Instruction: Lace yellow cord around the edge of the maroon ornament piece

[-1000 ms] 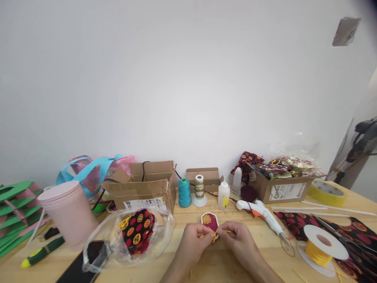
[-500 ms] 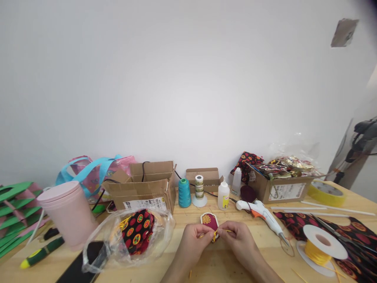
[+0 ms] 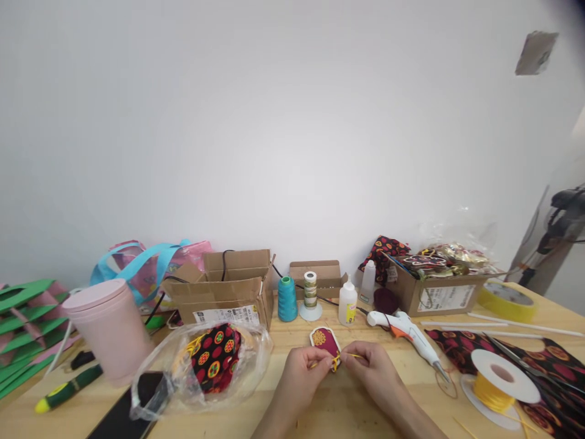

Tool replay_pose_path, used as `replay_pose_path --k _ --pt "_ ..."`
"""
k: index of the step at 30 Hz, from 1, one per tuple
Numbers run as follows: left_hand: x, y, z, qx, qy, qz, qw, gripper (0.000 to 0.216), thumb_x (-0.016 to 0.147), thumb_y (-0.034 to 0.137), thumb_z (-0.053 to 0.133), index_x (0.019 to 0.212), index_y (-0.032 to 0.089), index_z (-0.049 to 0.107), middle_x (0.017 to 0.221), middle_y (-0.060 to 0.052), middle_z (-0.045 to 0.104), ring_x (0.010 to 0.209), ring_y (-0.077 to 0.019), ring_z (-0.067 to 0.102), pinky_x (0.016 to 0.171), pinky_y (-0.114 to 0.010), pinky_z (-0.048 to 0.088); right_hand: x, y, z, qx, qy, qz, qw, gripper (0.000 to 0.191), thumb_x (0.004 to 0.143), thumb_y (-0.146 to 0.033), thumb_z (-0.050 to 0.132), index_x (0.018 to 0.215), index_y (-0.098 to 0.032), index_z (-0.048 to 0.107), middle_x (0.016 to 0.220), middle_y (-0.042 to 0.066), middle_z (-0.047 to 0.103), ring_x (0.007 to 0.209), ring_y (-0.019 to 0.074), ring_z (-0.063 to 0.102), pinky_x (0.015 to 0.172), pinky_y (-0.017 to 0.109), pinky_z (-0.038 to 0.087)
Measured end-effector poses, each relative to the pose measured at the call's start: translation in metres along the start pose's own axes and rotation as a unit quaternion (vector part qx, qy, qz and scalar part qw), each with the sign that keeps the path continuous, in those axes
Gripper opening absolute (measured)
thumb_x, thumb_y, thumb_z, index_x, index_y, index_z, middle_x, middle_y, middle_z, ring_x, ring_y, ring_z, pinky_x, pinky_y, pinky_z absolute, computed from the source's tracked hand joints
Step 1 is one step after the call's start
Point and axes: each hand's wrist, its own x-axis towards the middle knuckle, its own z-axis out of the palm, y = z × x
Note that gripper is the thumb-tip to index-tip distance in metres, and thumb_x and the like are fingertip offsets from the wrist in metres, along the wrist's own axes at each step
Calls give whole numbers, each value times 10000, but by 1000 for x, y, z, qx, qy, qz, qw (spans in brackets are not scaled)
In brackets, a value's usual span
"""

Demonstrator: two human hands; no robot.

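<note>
A small dark-red fabric piece (image 3: 327,341) with a pale border and a gold flower pattern lies on the table just beyond my fingers. Yellow cord (image 3: 337,360) crosses its near edge, apparently looped or knotted there. My left hand (image 3: 304,371) pinches the cord on the left side. On the right, my right hand (image 3: 369,367) pinches the other part of it, a short end showing above the fingers. Both hands are closed and close together. Fingertips hide the near end of the fabric piece.
Right of my hands are a white glue gun (image 3: 406,332), a spool of yellow cord (image 3: 498,381), scissors (image 3: 525,367) and patterned fabric (image 3: 450,346). To the left sit a plastic bag (image 3: 256,372), a phone (image 3: 132,405) and a pink cup (image 3: 107,335). Bottles, thread cones and boxes line the wall.
My hands have drawn very slightly further apart at the fingertips, both still pinching the yellow cord. The whole view has shifted a little; the things on the table stay put.
</note>
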Motion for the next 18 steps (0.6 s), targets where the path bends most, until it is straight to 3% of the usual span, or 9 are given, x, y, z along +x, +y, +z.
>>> replay_pose_path --k 4,6,9,12,15,18 --pt "2 -4 1 29 19 -22 999 200 635 282 541 619 123 661 601 -25 663 597 -159 553 549 -215 400 1 2 2 26 -15 17 999 202 603 -328 564 543 -139 600 478 -21 548 477 112 474 455 197 343" --pt "2 -5 1 28 20 -22 999 198 632 282 544 627 125 664 602 -23 663 595 -160 554 546 -215 398 1 3 1 70 -23 57 996 212 609 -337 545 530 -143 579 375 -68 410 365 65 350 374 177 262" --pt "2 -6 1 15 18 -11 1000 207 641 278 538 663 117 667 627 -32 665 607 -161 555 561 -221 401 1 5 -2 205 -54 141 967 210 646 -326 469 600 -144 564 374 -113 228 310 31 140 313 161 99" --pt "2 -6 1 17 19 -7 1000 207 643 273 531 646 110 659 615 -39 658 592 -158 550 562 -228 401 0 6 -5 297 -77 176 935 198 637 -258 432 730 -144 565 393 -117 227 315 27 106 313 155 50" --pt "2 -4 1 19 20 -18 999 192 636 266 532 616 111 645 597 -39 649 584 -156 544 560 -232 400 -1 6 -3 284 -96 176 937 277 645 -218 410 868 -145 557 329 -124 246 284 30 106 298 161 48" --pt "1 -3 0 16 23 -23 999 178 631 257 536 610 110 635 586 -34 640 579 -152 537 552 -227 392 -2 7 2 213 -113 146 960 315 684 -255 424 942 -123 545 279 -125 261 253 32 125 287 166 54"
